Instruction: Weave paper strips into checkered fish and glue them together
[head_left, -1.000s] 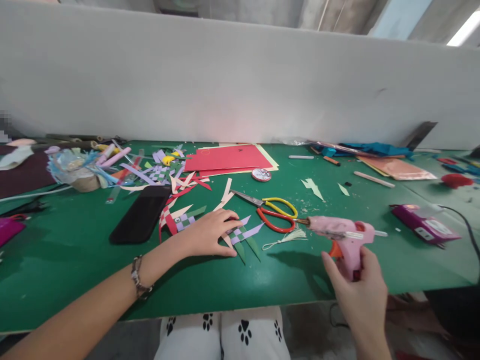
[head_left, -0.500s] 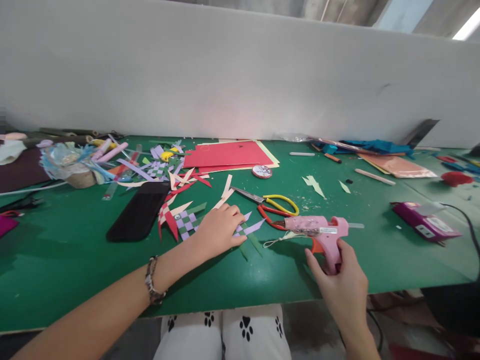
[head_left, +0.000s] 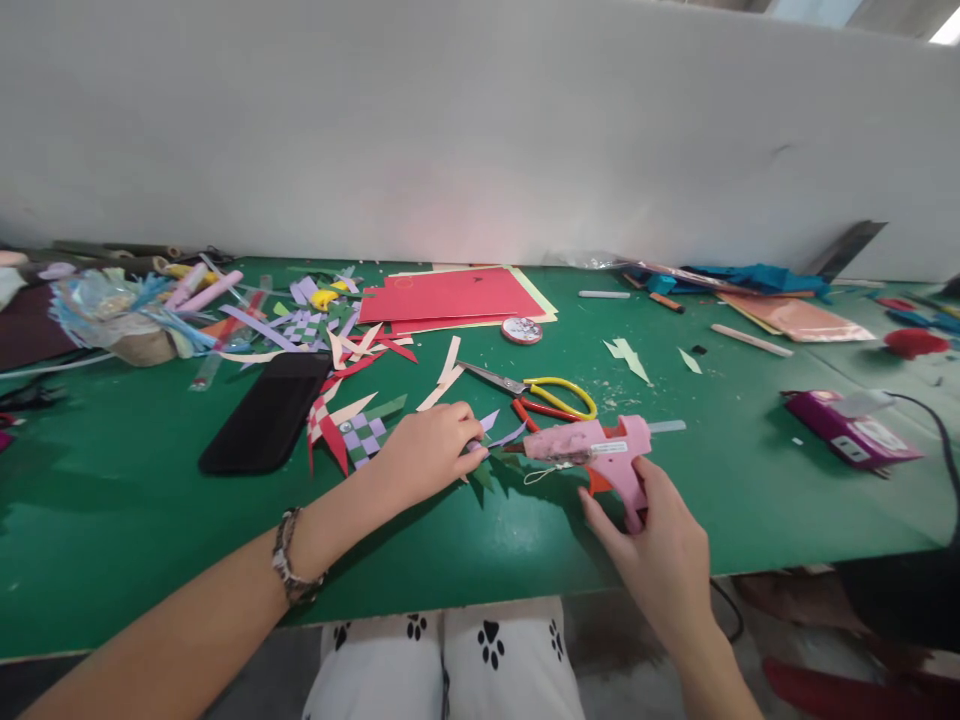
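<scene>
My right hand (head_left: pixel 660 540) grips the handle of a pink hot glue gun (head_left: pixel 600 455), its nozzle aimed left. Close to that nozzle, my left hand (head_left: pixel 431 455) pinches a woven piece of purple and green paper strips (head_left: pixel 487 450), mostly hidden under the fingers. Another purple-and-green woven paper piece with a small eye (head_left: pixel 361 436) lies left of my left hand, beside a red-and-cream woven one (head_left: pixel 324 425). Scissors (head_left: pixel 525 388) with yellow and red handles rest open just beyond the glue gun. Two cream paper strips (head_left: pixel 444 375) lie by the blades.
A black phone (head_left: pixel 262 415) lies to the left, with piled paper strips behind it. Red paper sheets (head_left: pixel 457 300) and a round tin (head_left: pixel 521 330) are at the back. On the right sit a purple power box (head_left: pixel 847 430) with a cord and a flat stick (head_left: pixel 750 340).
My right hand has brought the glue gun leftward, its nozzle now near the strips at my left hand. My left fingers have closed on the woven piece and tilted its strips.
</scene>
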